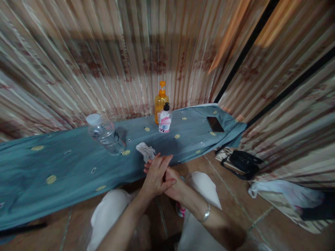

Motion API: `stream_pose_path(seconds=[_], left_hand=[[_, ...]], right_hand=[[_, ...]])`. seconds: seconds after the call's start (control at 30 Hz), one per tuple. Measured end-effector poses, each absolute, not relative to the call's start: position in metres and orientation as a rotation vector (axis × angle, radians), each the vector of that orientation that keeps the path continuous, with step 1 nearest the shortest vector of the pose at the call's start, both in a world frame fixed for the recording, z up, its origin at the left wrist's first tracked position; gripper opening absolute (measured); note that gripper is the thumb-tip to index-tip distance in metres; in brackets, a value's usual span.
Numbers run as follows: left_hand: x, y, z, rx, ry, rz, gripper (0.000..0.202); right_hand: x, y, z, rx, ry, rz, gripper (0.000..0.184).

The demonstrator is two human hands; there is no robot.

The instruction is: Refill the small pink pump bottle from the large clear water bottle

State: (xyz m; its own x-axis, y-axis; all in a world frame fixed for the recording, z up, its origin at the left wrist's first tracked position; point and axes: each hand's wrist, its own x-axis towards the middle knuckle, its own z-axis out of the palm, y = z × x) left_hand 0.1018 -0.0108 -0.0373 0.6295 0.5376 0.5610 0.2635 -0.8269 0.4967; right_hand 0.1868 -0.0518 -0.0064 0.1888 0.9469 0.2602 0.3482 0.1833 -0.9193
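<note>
My left hand [155, 177] lies across my right hand [173, 184], palm against palm, above the near edge of the cloth-covered table. Its fingers are stretched out and slightly spread. My right hand is underneath, palm up, with its fingertips showing past the left hand and a silver bracelet [206, 212] on the wrist. Just beyond the fingers, a crumpled white tissue [145, 151] lies on the table. Farther back stand a small clear bottle with a pink label and black cap [164, 122] and an orange pump bottle [157, 106], partly behind it.
A large clear plastic jar with a white lid [106, 136] stands on the left of the teal tablecloth [78, 157]. At the right lies a dark phone [215, 124]. Pleated curtains [104, 69] hang behind. A black bag [244, 162] rests on the tiled floor.
</note>
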Motion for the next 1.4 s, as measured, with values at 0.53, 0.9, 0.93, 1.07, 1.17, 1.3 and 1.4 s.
stream_pose_path(seconds=[0.53, 0.9, 0.93, 1.07, 1.17, 1.3, 1.4], left_hand=[[0.119, -0.012, -0.058, 2.487, 0.549, 0.847, 0.069], [0.104, -0.014, -0.06, 2.325, 0.74, 0.769, 0.061], [0.104, -0.015, -0.059, 2.317, 0.746, 0.761, 0.06], [0.101, -0.017, -0.054, 2.28, 0.77, 0.728, 0.057], [0.098, -0.018, -0.052, 2.252, 0.792, 0.731, 0.057], [0.094, -0.018, -0.05, 2.244, 0.785, 0.751, 0.057], [0.094, -0.018, -0.049, 2.249, 0.762, 0.762, 0.057]], right_hand=[[0.277, -0.107, 0.024, -0.898, -0.578, 1.723, 0.034], [0.483, 0.012, 0.005, -2.057, -1.029, 0.44, 0.083], [0.5, 0.023, 0.001, -2.215, -1.061, 0.322, 0.087], [0.542, 0.046, -0.015, -2.518, -1.04, 0.106, 0.104], [0.557, 0.052, -0.029, -2.647, -0.932, 0.185, 0.112], [0.568, 0.06, -0.047, -2.698, -0.897, 0.192, 0.106], [0.572, 0.065, -0.056, -2.713, -0.904, 0.124, 0.097]])
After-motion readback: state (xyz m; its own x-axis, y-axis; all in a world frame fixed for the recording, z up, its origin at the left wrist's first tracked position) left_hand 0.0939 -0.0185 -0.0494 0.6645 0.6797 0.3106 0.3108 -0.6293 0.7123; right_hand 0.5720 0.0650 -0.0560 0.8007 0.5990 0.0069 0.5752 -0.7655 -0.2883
